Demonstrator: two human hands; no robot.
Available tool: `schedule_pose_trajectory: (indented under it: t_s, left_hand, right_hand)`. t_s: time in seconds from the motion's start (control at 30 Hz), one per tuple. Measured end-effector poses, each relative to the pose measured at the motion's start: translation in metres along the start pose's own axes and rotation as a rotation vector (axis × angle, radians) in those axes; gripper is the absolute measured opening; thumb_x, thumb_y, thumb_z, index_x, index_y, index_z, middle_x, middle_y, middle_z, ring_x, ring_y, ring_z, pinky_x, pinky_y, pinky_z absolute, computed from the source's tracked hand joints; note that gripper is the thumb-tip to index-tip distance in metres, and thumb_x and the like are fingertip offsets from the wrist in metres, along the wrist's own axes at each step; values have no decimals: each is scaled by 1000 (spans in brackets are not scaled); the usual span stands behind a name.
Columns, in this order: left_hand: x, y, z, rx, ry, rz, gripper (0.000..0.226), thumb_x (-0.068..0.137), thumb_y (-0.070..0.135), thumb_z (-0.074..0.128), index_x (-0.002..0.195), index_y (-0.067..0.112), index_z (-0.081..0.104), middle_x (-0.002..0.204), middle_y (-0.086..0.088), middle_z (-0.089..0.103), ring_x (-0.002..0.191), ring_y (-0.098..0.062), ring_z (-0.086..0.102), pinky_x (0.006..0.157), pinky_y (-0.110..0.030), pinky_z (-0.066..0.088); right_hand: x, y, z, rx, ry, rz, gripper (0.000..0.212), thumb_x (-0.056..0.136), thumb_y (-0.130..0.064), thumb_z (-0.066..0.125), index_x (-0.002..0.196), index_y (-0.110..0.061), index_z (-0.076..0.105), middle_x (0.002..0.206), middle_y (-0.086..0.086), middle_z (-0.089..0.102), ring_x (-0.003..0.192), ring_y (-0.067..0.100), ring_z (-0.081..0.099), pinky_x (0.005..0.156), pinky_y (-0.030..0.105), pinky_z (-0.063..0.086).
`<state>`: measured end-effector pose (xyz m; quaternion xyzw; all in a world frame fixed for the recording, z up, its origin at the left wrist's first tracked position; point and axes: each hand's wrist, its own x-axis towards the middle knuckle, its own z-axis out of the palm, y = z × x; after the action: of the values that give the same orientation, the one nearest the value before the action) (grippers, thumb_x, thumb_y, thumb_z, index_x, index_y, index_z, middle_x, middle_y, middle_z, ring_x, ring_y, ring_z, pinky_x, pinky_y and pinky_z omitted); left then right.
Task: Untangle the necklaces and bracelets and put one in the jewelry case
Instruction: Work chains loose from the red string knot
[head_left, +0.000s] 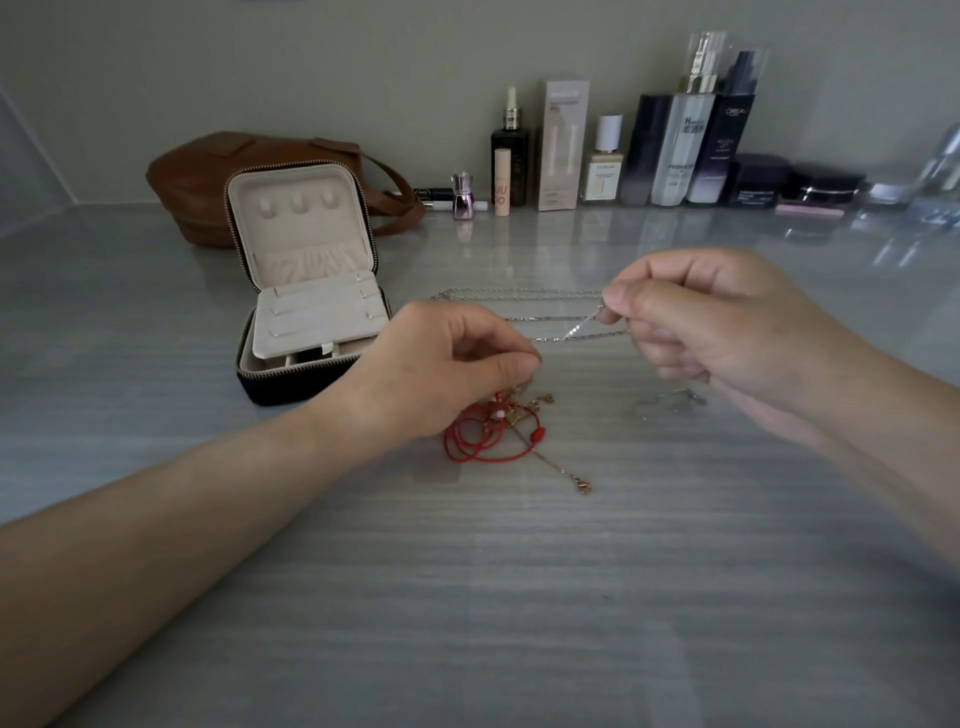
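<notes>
over the middle of the table (519, 597), the right hand (727, 327) is curled tight, thumb and forefinger pinching a thin silver chain (524, 293) and lifting one strand off the surface. the rest of that chain lies in long loops toward the far edge. just beside it, the left hand (452, 364), fingers curled too, pinches down on the top of the tangle (498, 415): a red cord (467, 447) wound up with a gold chain (563, 470), whose clasp trails toward the near edge. which strand it has, i can't tell. there's a small pale piece under the right hand, too blurred to name. out toward the far left corner the jewelry case (280, 387) stands open, lid up, and i see nothing laid on its tray. behind it is a brown bag (208, 176), with bottles (680, 156) lined along the far edge. my read: the silver one looks nearly free, red and gold are knotted together, and nothing's in the case yet. the sorting is under way, the putting away all ahead.
</notes>
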<state>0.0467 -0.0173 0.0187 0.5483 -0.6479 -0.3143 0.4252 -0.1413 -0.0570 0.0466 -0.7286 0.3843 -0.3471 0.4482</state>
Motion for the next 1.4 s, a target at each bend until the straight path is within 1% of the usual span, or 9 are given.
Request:
schedule_pose_trajectory:
  t_s: [0.23,0.37,0.43,0.63,0.7,0.87,1.0,1.23,1.4]
  left_hand:
    - [1,3,-3,-62,60,-60,4,77,25,68,73,23,68,63,7,66,58,-4,58,60,-18,47]
    - [-1,7,-2,-128,56,-84,7,80,21,65,75,20,69,62,6,66,59,-4,59,58,-16,48]
    - [-2,9,0,-138,34,-64,9,82,19,63,75,17,68,62,6,67,58,-3,60,57,-14,47]
    - [-2,10,-1,-153,-4,-52,21,61,35,64,73,17,65,59,6,65,56,-4,59,57,-13,45]
    - [-2,9,-1,-157,-28,-59,12,68,26,66,77,17,65,61,6,66,57,-3,60,57,-13,46]
    - [-3,8,0,-77,-128,-31,18,81,6,65,80,23,69,71,9,71,70,-1,65,70,-14,51]
    - [-3,7,1,-105,-76,-22,16,69,23,71,84,28,67,75,6,68,73,-8,64,77,-24,52]
    - [-5,12,2,-157,-50,6,11,63,25,69,73,21,68,66,8,68,65,-3,62,64,-14,48]
    - [-5,13,1,-142,-32,-11,12,73,7,72,73,16,63,74,-5,71,72,-17,66,74,-25,52]
  right_hand:
    - [0,2,-1,-63,8,-2,12,81,-23,65,72,-15,66,38,-10,39,35,2,35,39,10,30]
    - [-2,4,6,-175,-61,-35,30,59,-45,68,77,-21,71,55,8,60,54,5,53,53,12,42]
    - [-2,3,11,-187,-110,-39,25,62,-41,70,79,-23,72,45,-6,56,46,0,50,53,11,39]
    - [0,6,14,-203,-77,-73,22,62,-43,68,75,-27,72,78,-2,73,78,11,68,79,23,52]
    - [1,7,12,-177,-37,-83,29,60,-49,64,75,-27,73,72,9,71,67,23,64,72,30,52]
    - [1,5,9,-143,-8,-100,11,79,-31,66,72,-23,68,36,-10,39,33,4,32,41,8,28]
    - [-1,3,9,-69,-37,-102,14,71,-35,65,73,-21,69,36,-12,39,32,3,36,37,5,27]
    - [0,3,10,-66,-51,-113,20,65,-40,64,73,-22,70,36,-10,40,33,3,34,39,5,26]
    - [-2,5,8,-185,-11,-131,9,77,-33,69,77,-24,70,68,24,64,59,40,56,69,43,53]
